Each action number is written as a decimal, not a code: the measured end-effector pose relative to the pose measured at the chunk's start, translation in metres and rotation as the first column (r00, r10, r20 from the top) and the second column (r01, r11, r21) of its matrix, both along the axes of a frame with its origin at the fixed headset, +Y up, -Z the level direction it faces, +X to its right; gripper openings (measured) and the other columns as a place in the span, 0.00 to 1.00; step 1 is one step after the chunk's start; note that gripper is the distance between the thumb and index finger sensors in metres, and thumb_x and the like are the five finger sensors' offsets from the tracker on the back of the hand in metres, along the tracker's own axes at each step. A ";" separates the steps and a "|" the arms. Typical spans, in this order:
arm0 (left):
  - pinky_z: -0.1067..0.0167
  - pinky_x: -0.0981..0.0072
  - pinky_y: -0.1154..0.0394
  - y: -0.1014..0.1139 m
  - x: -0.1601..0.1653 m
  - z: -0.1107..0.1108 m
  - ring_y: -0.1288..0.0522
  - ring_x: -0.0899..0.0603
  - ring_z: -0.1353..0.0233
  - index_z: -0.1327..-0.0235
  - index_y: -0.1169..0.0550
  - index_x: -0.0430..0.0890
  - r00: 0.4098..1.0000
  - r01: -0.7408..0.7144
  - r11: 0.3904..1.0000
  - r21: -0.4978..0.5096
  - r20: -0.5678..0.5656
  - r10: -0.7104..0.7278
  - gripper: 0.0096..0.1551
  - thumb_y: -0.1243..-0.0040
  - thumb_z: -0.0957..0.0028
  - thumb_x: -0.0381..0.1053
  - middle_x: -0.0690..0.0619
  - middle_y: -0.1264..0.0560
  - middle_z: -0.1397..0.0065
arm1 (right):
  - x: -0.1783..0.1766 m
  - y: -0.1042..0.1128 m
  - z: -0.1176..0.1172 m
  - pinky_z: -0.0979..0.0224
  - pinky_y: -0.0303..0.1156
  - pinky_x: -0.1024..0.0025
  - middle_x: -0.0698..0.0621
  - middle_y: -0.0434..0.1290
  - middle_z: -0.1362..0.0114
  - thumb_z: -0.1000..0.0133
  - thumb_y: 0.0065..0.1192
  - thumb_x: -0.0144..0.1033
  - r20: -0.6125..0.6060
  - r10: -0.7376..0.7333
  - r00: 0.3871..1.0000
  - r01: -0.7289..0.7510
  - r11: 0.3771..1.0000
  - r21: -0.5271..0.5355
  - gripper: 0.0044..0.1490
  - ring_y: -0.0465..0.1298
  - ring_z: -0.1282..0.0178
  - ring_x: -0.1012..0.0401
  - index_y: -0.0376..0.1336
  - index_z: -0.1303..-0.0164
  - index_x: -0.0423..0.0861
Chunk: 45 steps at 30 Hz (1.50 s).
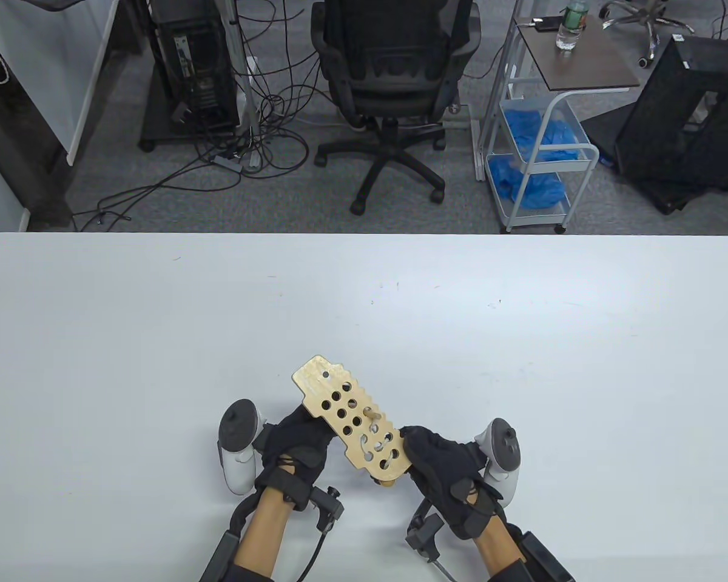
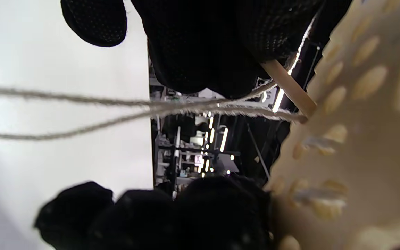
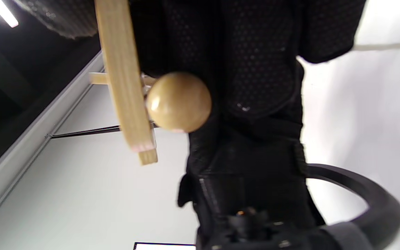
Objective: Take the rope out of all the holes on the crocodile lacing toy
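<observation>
The wooden crocodile lacing board [image 1: 340, 405] is held tilted above the table between both hands. Pale rope [image 1: 378, 450] is laced through the holes at its near end. A wooden needle [image 1: 373, 415] pokes through a middle hole. My left hand [image 1: 300, 438] is under the board's left side. In the left wrist view its fingers [image 2: 203, 45] pinch the needle [image 2: 288, 88], and rope strands [image 2: 82, 101] run left from the board [image 2: 359, 146]. My right hand [image 1: 428, 454] grips the board's near end. The right wrist view shows the board's edge [image 3: 122, 80], a wooden ball [image 3: 178, 101] and my glove [image 3: 255, 69].
The white table [image 1: 522, 376] reaches far on all sides of the hands. Beyond its far edge stand an office chair [image 1: 394, 79] and a cart [image 1: 543, 139] on the floor.
</observation>
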<state>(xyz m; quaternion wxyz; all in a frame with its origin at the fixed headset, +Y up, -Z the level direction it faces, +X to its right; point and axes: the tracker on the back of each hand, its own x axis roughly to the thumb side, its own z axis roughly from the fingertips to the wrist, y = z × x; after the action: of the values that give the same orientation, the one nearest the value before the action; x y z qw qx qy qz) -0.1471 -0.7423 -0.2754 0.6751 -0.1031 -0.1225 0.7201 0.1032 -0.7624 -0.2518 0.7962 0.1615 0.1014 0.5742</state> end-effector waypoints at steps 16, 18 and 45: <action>0.26 0.31 0.38 0.001 0.022 0.005 0.33 0.41 0.20 0.16 0.38 0.57 0.927 -0.306 0.951 -0.040 0.216 0.308 0.40 0.56 0.43 0.69 0.51 0.33 0.15 | 0.017 0.004 -0.002 0.40 0.70 0.36 0.38 0.82 0.50 0.49 0.60 0.46 0.152 0.006 0.988 -0.006 1.000 -0.004 0.28 0.82 0.53 0.42 0.70 0.51 0.36; 0.26 0.30 0.38 0.002 0.021 0.005 0.33 0.41 0.19 0.15 0.39 0.57 0.918 -0.327 0.944 -0.038 0.226 0.327 0.42 0.57 0.43 0.71 0.51 0.34 0.14 | 0.018 0.005 -0.001 0.40 0.70 0.36 0.38 0.82 0.50 0.49 0.60 0.45 0.164 0.009 0.986 -0.009 1.000 -0.003 0.28 0.82 0.53 0.42 0.70 0.51 0.36; 0.28 0.33 0.35 0.004 0.013 0.008 0.29 0.42 0.24 0.14 0.48 0.48 0.998 -0.014 0.999 -0.035 0.056 0.016 0.48 0.52 0.41 0.69 0.53 0.25 0.23 | 0.015 0.043 0.016 0.35 0.65 0.31 0.38 0.79 0.44 0.52 0.65 0.46 0.504 0.499 0.705 -0.676 0.688 0.265 0.29 0.80 0.47 0.41 0.68 0.50 0.38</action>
<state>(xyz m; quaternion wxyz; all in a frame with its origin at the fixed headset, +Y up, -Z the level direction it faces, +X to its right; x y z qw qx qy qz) -0.1336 -0.7382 -0.2677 0.6640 -0.1342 -0.1300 0.7240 0.1183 -0.7194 -0.2355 0.5102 0.1724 -0.1425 0.8305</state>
